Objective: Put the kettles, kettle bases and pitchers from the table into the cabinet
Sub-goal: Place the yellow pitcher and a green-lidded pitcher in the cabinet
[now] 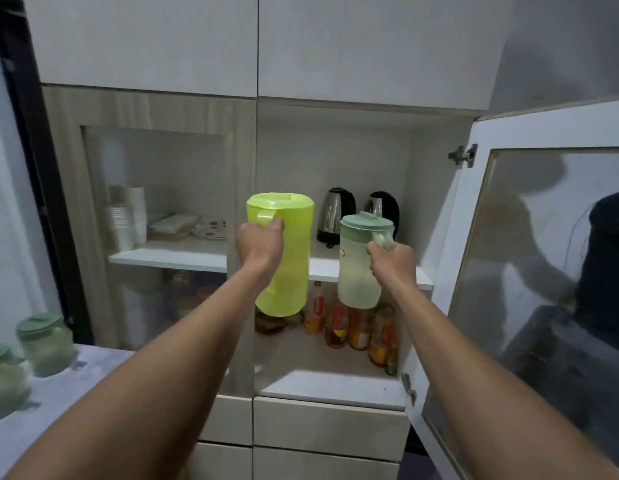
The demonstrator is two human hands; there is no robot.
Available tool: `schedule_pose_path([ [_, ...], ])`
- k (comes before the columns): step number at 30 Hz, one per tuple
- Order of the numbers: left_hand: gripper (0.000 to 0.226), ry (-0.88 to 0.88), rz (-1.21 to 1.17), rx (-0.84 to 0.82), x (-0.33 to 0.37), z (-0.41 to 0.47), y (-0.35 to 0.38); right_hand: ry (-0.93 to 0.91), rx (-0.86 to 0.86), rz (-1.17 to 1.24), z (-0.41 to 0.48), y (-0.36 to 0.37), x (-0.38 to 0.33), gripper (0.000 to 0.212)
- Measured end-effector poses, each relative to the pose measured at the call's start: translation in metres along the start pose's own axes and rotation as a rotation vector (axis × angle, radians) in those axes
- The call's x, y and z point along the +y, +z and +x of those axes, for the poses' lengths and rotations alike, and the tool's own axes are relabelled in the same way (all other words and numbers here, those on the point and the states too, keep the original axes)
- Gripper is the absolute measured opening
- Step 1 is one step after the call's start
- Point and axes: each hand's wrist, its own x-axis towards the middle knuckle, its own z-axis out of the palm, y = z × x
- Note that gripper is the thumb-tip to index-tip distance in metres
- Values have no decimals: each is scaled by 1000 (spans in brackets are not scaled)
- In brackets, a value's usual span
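The left hand gripped the yellow-green pitcher, the right hand the pale pitcher (both by handles), before the shelf; either might topple its kettles.

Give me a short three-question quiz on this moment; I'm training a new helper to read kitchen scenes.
1. True or false: the left hand holds the lime-green pitcher by its handle.
2. How many electric kettles already stand on the cabinet's upper shelf? A) none B) one C) two
3. Fill in: the right hand holds a translucent pitcher with a pale ____ lid.

Key: 1 true; 2 C, the second kettle stands to the right of the first; 3 green.
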Motion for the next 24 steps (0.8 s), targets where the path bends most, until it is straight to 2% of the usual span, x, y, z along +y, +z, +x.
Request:
schedule_pose_path([
  [10, 17, 5, 13, -33, -36, 77, 80, 16, 7, 21, 95, 28, 31, 16],
  [19, 34, -2, 37, -14, -59, 172, 153, 20, -20, 54, 205, 74, 49, 14],
  [24, 24, -7, 65, 26, -81, 212, 184, 45, -49, 86, 255, 101, 74, 12],
])
